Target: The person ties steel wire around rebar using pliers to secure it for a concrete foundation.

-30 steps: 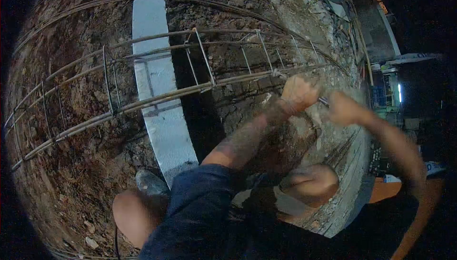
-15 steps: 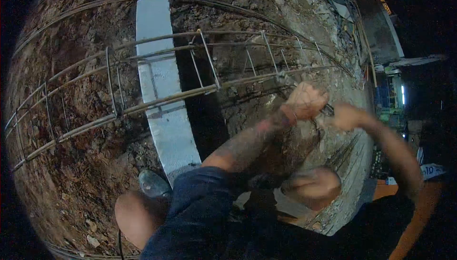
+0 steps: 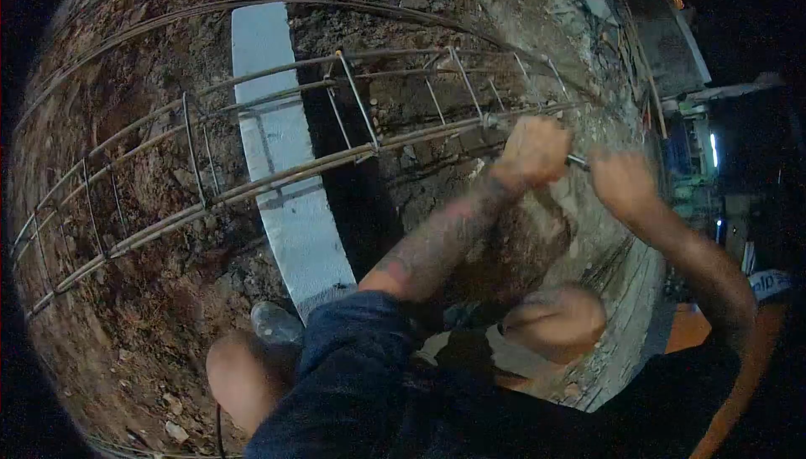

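we have our left hand (image 3: 534,154) closed around a metal tool (image 3: 578,161), close to the lower rods of a long metal cage (image 3: 294,173). our right hand (image 3: 623,180) grips the tool too, just beside the left, with a short shiny length showing between them. the cage crosses over a white board (image 3: 312,228) on rough dirt (image 3: 159,274). below, we see our bent knees (image 3: 239,375), and at the right a lit tube (image 3: 714,150).

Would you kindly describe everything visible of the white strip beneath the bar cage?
The white strip is long and narrow, rough along its right edge, greyer near the blue sleeve that overlaps it. Soil borders its left side; the bar cage crosses above, shadowing it. Its material, and whether the cage touches it, are unclear.
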The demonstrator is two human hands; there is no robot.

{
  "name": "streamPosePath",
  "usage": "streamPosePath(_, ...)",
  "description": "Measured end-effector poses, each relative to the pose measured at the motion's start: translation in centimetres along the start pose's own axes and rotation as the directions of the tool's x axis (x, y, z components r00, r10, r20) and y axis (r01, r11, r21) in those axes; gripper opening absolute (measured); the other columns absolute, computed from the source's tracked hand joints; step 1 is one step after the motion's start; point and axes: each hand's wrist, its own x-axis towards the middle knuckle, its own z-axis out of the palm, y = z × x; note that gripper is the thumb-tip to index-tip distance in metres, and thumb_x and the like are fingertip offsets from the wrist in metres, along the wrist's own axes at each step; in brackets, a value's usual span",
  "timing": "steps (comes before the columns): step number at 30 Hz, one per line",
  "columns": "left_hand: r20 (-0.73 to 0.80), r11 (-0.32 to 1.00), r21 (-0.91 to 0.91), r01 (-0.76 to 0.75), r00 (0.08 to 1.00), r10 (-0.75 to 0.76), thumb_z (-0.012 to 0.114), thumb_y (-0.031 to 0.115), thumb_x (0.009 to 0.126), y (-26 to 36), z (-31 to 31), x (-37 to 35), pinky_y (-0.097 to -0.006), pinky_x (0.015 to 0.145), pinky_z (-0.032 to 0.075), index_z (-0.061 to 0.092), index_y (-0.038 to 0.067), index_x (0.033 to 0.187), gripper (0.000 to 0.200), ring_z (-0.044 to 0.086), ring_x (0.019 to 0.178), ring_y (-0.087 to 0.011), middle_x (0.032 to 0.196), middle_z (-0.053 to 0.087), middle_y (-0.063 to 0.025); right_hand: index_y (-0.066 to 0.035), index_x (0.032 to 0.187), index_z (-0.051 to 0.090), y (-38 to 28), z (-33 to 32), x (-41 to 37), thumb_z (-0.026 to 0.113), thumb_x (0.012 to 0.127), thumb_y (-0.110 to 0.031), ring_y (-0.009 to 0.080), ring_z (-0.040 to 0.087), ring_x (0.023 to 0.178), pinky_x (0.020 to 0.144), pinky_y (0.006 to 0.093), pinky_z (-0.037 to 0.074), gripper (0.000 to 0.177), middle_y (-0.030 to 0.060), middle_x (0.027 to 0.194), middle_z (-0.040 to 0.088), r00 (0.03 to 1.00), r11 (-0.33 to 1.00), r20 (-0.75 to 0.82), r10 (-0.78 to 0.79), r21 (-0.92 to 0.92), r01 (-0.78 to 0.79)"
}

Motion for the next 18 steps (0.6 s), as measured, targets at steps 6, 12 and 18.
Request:
streamPosePath(6, -0.421, 0.999, 0.025, -0.038, 0.906, 0.045, 0.054, 0.017, 0.064, 0.4, 2.9, -0.3, -0.0386, 0.059, 0.041, 0.056, 0.005, 0.079, 0.019, 0.055, 0.064, -0.0290, 0.065, 0.055, -0.0121, 0.000, 0.091, 0.049, -1.6, -7.3, -0.5, 0.062, 0.071, -0.023, 0.0276, 0.060, 0.064, 0.056, 0.0380, 0.049, 0.034, 0.0182, 0.073, 0.058, 0.982, 0.983, -0.164, 0.094, 0.173, -0.065)
streamPosePath(12, -0.381, 0.997, 0.061, -0.057, 0.922, 0.076, 0.066, 0.033, 0.056, 1.7, 3.6, -4.0, -0.0377, 0.069, 0.039, 0.052, 0.003, 0.083, 0.043, 0.051, 0.077, -0.0270, 0.078, 0.051, -0.0106, 0.004, 0.094, 0.049, -2.2, -1.2, -1.1, 0.065, 0.071, -0.025, 0.0350, 0.056, 0.071, 0.066, 0.0404, 0.045, 0.041, 0.0209, 0.077, 0.056, 0.998, 0.827, 0.038, -0.043, 0.562, 0.014)
streamPosePath(18, 0.102, 0.984, -0.006, -0.179, 0.979, 0.179, 0.060, 0.031, 0.068, -0.5, 8.3, -7.5, -0.0426, 0.101, 0.020, 0.055, 0.006, 0.100, 0.040, 0.042, 0.110, -0.0281, 0.107, 0.051, -0.0133, 0.002, 0.107, 0.048, -4.1, 5.5, -7.9, 0.067, 0.068, -0.025, 0.0301, 0.055, 0.089, 0.076, 0.0388, 0.043, 0.051, 0.0220, 0.096, 0.055, 0.975, 0.573, 0.224, 0.003, 0.799, -0.185)
